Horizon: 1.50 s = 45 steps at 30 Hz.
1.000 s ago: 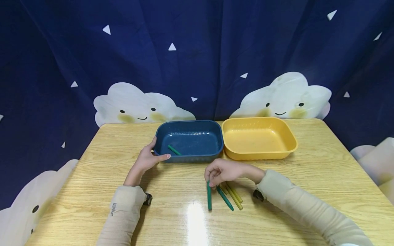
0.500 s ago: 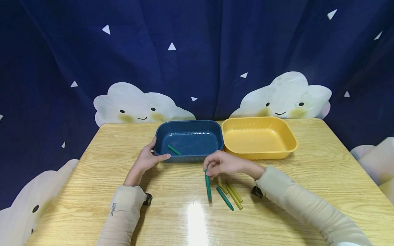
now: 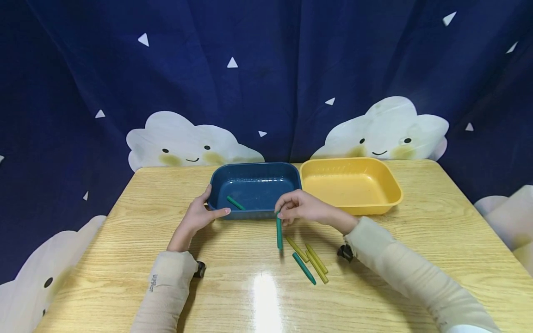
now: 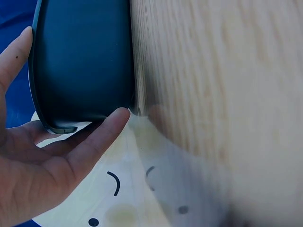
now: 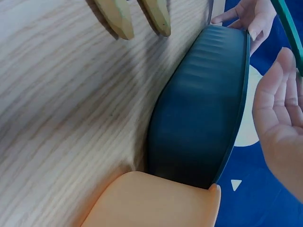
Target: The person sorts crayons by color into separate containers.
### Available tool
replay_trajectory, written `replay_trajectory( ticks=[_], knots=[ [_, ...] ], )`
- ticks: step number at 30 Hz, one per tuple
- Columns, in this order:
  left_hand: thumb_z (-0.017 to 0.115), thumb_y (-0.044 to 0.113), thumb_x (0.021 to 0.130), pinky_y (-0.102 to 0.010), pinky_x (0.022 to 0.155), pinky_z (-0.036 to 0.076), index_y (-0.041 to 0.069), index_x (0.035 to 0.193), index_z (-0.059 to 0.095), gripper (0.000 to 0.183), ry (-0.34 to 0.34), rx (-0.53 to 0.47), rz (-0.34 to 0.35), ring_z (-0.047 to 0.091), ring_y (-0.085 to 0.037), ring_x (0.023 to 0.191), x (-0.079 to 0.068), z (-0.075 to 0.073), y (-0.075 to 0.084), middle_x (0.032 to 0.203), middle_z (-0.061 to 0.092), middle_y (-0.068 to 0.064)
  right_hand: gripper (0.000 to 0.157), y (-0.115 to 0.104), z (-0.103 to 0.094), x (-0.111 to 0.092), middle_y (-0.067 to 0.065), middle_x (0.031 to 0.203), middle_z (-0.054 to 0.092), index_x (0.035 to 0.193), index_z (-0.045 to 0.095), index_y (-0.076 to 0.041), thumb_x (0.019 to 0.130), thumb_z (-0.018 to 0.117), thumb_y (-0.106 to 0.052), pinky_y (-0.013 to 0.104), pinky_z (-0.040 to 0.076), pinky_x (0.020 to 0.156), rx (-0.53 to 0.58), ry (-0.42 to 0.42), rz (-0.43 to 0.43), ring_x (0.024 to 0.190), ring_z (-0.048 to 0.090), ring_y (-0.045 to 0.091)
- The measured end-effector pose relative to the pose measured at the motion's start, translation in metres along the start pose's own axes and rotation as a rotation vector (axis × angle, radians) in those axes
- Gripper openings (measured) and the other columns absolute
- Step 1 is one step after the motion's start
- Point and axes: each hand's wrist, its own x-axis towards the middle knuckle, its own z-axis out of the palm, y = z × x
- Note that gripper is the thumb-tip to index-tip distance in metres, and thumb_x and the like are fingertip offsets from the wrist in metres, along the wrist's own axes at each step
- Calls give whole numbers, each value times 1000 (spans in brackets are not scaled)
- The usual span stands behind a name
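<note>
My left hand [image 3: 197,215] holds the left end of a dark blue plastic tub [image 3: 256,214], thumb along the near rim and fingers against the end wall. Inside that tub lies one green crayon [image 3: 235,203]. With thumb and fingertips, my right hand [image 3: 303,207] pinches the top of another green crayon [image 3: 279,233], which hangs nearly upright just in front of the tub's near wall. Below it on the table are a third green crayon [image 3: 304,268] and several yellow crayons [image 3: 317,264]; two yellow tips show in the right wrist view.
A yellow plastic tub [image 3: 351,210] stands right beside the blue one, toward the back of the wooden table [image 3: 233,286]. Behind the table hangs a dark blue curtain [image 3: 266,69] with white clouds and triangles.
My right hand has lifted the green crayon off the table and carried it away from me, up toward the blue tub's near rim. The left hand stays in place.
</note>
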Motion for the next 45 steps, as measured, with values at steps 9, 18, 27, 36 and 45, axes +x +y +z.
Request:
replay_trajectory(
  ticks=[9, 18, 27, 36, 45],
  knots=[
    [74, 27, 77, -45, 102, 29, 6, 146, 5, 100, -6, -11, -3, 22, -37, 131, -1, -1, 1, 147, 16, -24, 16, -6, -6, 6, 10, 79, 65, 99, 58, 10, 88, 56, -1, 46, 50, 69, -4, 73, 2, 75, 60, 39],
    [73, 27, 78, -45, 101, 30, 5, 146, 5, 99, -10, -14, -2, 22, -37, 132, -1, -1, 0, 147, 16, -23, 13, -10, -11, 11, 11, 78, 65, 97, 59, 8, 88, 56, -1, 39, 51, 68, -15, 126, -13, 71, 62, 27],
    [73, 27, 78, -45, 102, 29, 6, 146, 4, 100, -10, -13, -7, 21, -37, 132, -1, -2, 0, 147, 15, -23, 12, -18, -16, 16, 9, 79, 65, 97, 60, 6, 89, 55, -2, 40, 51, 69, -39, 180, 1, 73, 62, 27],
    [73, 28, 78, -45, 101, 30, 6, 146, 4, 100, -12, -11, -8, 21, -37, 132, -1, -2, 0, 147, 14, -22, 15, -23, -22, 24, 9, 81, 65, 100, 59, 8, 89, 55, -2, 41, 51, 70, -57, 220, 13, 76, 62, 31],
    [74, 28, 77, -45, 101, 30, 6, 146, 4, 100, -13, -16, -3, 22, -38, 131, -1, -1, 1, 147, 14, -22, 20, -27, -34, 34, 12, 81, 65, 101, 58, 12, 89, 55, -3, 46, 50, 73, -98, 263, 1, 79, 60, 39]
  ],
)
